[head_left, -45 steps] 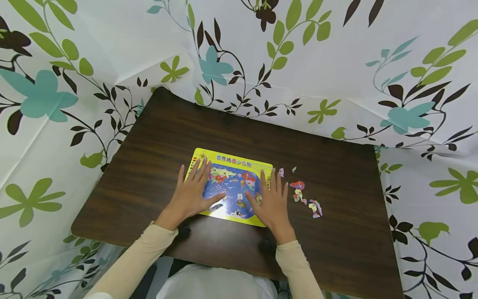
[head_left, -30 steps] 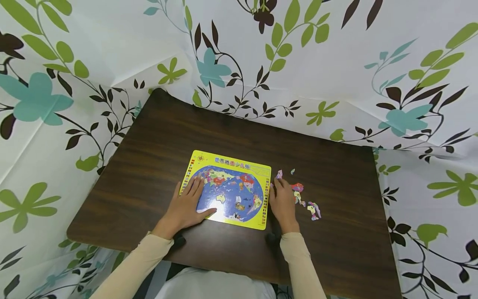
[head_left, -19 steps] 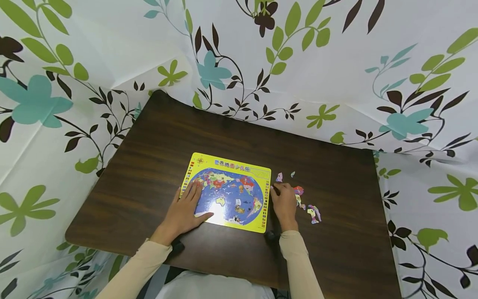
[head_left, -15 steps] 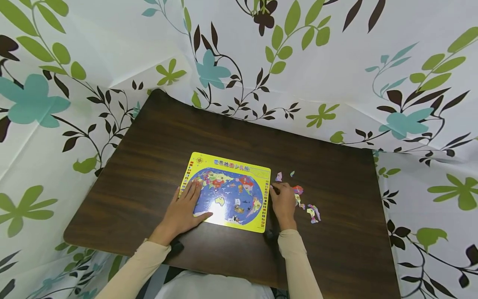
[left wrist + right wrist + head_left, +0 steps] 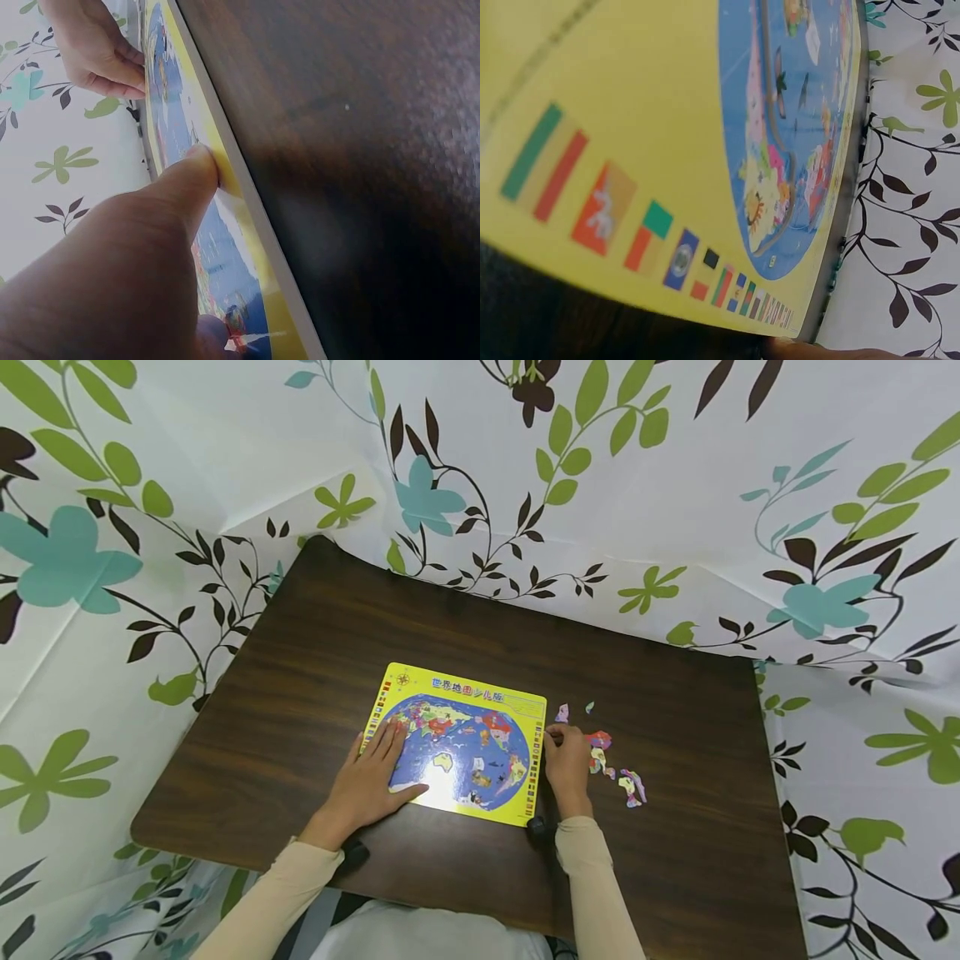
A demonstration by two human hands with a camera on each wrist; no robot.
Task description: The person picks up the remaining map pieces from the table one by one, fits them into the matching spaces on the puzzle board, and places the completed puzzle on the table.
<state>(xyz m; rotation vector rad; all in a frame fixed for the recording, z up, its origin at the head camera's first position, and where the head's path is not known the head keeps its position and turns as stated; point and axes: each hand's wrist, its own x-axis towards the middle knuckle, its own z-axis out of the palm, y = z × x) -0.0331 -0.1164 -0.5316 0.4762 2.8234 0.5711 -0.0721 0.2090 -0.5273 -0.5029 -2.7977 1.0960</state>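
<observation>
A yellow-bordered world map puzzle board [image 5: 517, 697] lies flat on the brown table. My left hand [image 5: 367, 785] rests on its left part with fingers straight and thumb spread along the near edge. In the left wrist view the left thumb [image 5: 191, 176] presses on the board's border. Beside the board's right edge, my right hand [image 5: 568, 768] has curled fingers, with thumb and forefinger together on what looks like a small pale puzzle piece, mostly hidden by the fingers. The right wrist view shows the board's flag border [image 5: 682, 259] close up.
Several loose puzzle pieces lie right of the board: a pink one [image 5: 562, 713], a small green one [image 5: 589, 707], a red one [image 5: 600, 740] and a cluster [image 5: 632, 789]. A flowered curtain [image 5: 660, 485] surrounds the table [image 5: 675, 860].
The right hand has left the board's surface and moved right to its edge, fingers now curled. The left hand has slid slightly left and nearer, staying on the board.
</observation>
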